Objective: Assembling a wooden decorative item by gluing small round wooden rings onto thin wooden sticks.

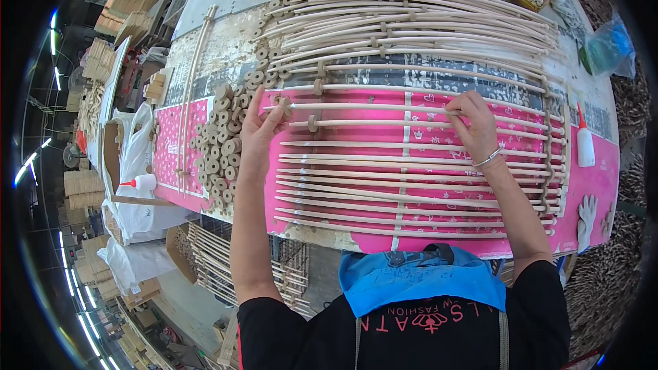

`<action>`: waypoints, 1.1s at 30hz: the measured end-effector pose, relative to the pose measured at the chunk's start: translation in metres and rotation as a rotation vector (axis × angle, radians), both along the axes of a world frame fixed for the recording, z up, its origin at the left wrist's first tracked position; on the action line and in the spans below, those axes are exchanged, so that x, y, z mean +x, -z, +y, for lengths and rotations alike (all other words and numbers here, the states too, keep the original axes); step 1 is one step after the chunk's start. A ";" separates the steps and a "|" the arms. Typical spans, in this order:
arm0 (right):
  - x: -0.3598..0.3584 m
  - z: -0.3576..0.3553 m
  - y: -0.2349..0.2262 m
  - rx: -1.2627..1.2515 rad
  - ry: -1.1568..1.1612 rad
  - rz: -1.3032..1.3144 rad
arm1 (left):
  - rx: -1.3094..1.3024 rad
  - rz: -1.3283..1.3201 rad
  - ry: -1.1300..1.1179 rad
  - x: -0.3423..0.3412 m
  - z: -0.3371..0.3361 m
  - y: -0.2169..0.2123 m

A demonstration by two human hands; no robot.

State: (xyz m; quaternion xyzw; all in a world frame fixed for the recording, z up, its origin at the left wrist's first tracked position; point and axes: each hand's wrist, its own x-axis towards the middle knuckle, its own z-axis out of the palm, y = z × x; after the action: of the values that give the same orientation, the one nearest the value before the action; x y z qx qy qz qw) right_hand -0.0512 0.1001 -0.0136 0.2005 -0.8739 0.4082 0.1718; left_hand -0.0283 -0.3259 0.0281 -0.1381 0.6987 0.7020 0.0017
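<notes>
My left hand (pixel 258 133) is at the left ends of a row of pale wooden rods, its fingers closed at a small round wooden washer (pixel 285 105) on a rod's tip. With fingertips pinched together, my right hand (pixel 473 127) grips that same wooden rod (pixel 370 107) farther along its length. Just nearer to me, another rod (pixel 384 122) carries a washer (pixel 312 123) near its left end. Several bare-tipped rods (pixel 384 180) lie side by side below, their right ends running into washers at an upright strip (pixel 565 157).
A heap of loose wooden washers (pixel 223 144) lies left of my left hand. Many rods with washers (pixel 411 17) are stacked at the far side. White glue bottles with red tips stand right (pixel 585 144) and lie left (pixel 144 183). A glove (pixel 587 223) rests at the right edge.
</notes>
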 end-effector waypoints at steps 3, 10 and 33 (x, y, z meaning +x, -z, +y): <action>-0.001 -0.002 -0.003 0.030 -0.012 0.035 | -0.009 0.037 -0.025 0.001 0.008 0.001; -0.006 0.003 -0.026 0.156 -0.038 0.241 | -0.071 0.106 -0.027 0.002 0.017 -0.005; 0.017 0.017 -0.006 0.115 -0.071 -0.262 | -1.219 0.209 0.115 0.028 0.019 -0.006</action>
State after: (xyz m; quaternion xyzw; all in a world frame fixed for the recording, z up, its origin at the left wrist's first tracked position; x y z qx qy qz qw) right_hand -0.0343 0.1170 -0.0080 0.1857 -0.9031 0.3862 0.0298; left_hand -0.0007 -0.3066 0.0344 -0.0070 0.9767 0.1854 -0.1079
